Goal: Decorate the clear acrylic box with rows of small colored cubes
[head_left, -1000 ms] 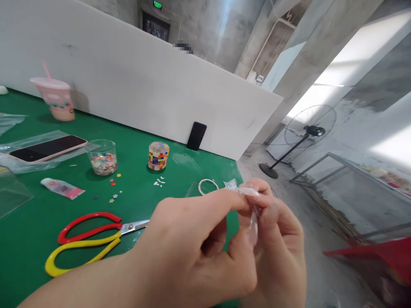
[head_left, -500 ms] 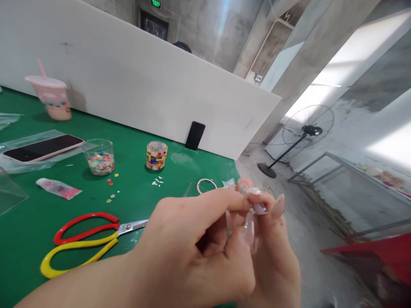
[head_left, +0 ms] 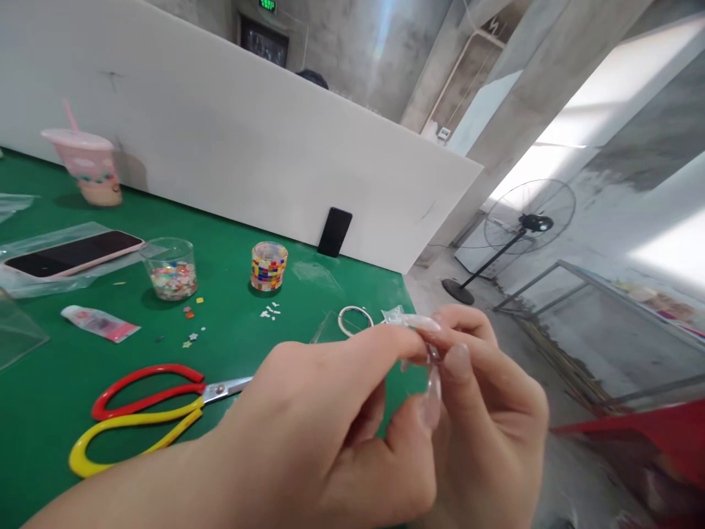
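Near the table's right edge my left hand point(head_left: 330, 419) and my right hand point(head_left: 490, 411) meet fingertip to fingertip. Both are closed in a pinch around something small between the long nails; its kind is hidden by the fingers. Just behind the fingertips lie a white ring point(head_left: 355, 320) and a crumpled clear plastic piece point(head_left: 393, 315). Open-bladed scissors point(head_left: 165, 411) with red and yellow handles rest left of my left hand, their tips hidden behind it. Beyond are small white scraps point(head_left: 269, 311) and a cup-shaped holder point(head_left: 269, 267) covered in coloured bricks.
A clear cup of sequins point(head_left: 172, 275), loose sequins point(head_left: 191, 336), a tube point(head_left: 100, 323), a pink-cased phone point(head_left: 74, 254) and a pink drink cup point(head_left: 91, 165) stand or lie leftward. A dark phone point(head_left: 335, 232) leans on the white partition point(head_left: 247, 139). A fan point(head_left: 529, 224) stands beyond.
My right hand has turned and shifted slightly right, its fingers now stretched toward my left fingertips. My left hand has barely moved. The small shiny piece seen between the nails is now mostly hidden.
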Tool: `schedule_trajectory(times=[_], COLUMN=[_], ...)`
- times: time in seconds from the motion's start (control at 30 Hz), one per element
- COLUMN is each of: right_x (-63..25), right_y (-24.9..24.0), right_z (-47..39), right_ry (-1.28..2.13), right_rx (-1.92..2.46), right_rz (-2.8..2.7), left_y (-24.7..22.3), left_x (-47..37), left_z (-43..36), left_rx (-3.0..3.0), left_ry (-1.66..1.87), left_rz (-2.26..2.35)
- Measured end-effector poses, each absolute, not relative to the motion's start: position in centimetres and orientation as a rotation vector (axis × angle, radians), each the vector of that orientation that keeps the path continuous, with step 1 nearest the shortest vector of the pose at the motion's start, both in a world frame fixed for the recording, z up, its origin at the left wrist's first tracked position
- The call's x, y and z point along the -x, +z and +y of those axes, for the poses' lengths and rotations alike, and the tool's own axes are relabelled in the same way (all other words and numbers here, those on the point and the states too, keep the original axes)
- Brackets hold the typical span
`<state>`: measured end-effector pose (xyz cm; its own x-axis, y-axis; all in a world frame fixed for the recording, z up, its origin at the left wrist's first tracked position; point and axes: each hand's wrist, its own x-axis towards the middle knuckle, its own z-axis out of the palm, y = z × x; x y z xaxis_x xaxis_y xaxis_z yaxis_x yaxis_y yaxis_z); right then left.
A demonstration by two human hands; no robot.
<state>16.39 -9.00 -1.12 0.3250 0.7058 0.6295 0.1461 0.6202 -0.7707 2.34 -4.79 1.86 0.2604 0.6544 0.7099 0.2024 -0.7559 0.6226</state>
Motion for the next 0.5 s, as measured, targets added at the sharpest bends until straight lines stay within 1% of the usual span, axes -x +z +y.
schedule_trajectory(times=[0.07, 0.27, 0.4, 0.5], right_x=[-16.2, -15.0, -14.5, -14.6], right_y=[-1.2, -1.0, -0.8, -0.9], right_z=[-9.0, -8.7, -8.2, -7.9], right_ry=[0.477, 0.632, 0.786, 0.837], right_rx=[0.864, 0.845, 0.791, 0.757], right_rz=[-1.17, -1.03, -0.951, -0.928], left_y=[1.7, 3.0, 3.2, 2.9], left_x=[-2.1, -1.1, -1.2, -1.3], left_z=[-4.8, -4.5, -4.4, -4.2], left_rx=[-2.098, -1.98, -1.92, -1.979], left_ry=[1.451, 1.134, 1.153, 1.203], left_rz=[0.758, 0.747, 0.712, 0.712])
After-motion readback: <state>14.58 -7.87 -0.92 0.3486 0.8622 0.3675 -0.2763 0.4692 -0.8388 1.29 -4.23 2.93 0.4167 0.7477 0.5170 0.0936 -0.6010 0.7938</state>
